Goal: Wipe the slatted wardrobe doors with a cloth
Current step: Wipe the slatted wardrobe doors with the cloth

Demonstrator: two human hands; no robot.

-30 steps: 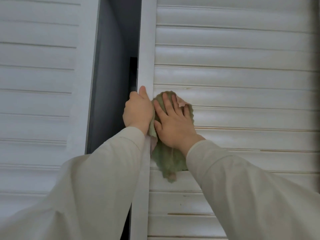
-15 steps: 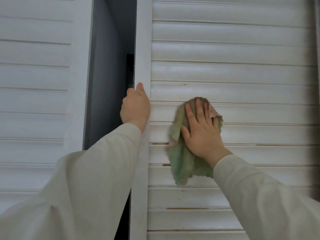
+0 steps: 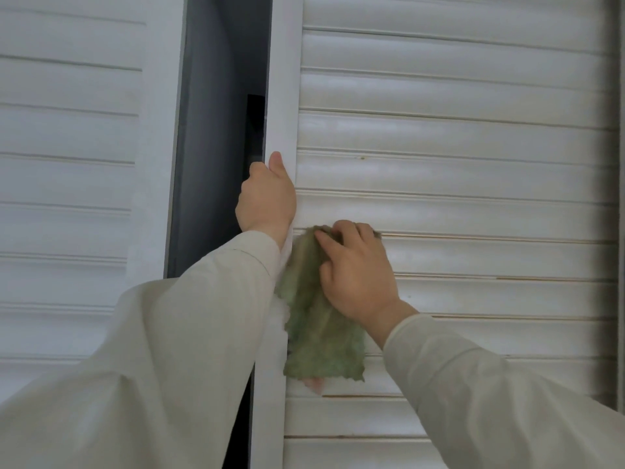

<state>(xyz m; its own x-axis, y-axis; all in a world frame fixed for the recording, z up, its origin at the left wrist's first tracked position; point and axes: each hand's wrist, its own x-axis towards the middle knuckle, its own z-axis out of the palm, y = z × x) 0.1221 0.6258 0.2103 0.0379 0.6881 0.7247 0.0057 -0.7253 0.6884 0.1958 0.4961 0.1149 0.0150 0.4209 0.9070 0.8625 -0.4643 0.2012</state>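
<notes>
Step in hand: wiping a slat of the right door (image 3: 456, 137), at its left end, just beside the door's upright frame edge.
Cloth: a green cloth (image 3: 318, 319) lies against the slats of the right door, its top bunched under the fingers, the rest hanging down over the slats below; a pale pink corner shows at its lower edge.
Right hand: the right hand (image 3: 355, 275) has its fingers curled over the top of the cloth, pinching it and pressing it to the slat; the back of the hand faces the camera and the wrist angles down to the right into a pale sleeve.
Left hand: the left hand (image 3: 267, 198) is clamped on the left edge of the right door, thumb upright on the near face, the fingers wrapped round the edge and mostly hidden; it appears to steady the door.
Doors: the right door stands ajar, with a dark gap (image 3: 220, 130) between it and the left door (image 3: 71, 164), which fills the left of the view.
Done so far: cannot be told with certainty; no slat looks plainly cleaner than another, and thin brownish lines show along several slat edges to the right of and below the cloth.
Left to do: by my judgement most of it, including the slats above and below the cloth, the right part of this door, and the whole left door, which no hand or cloth touches.
</notes>
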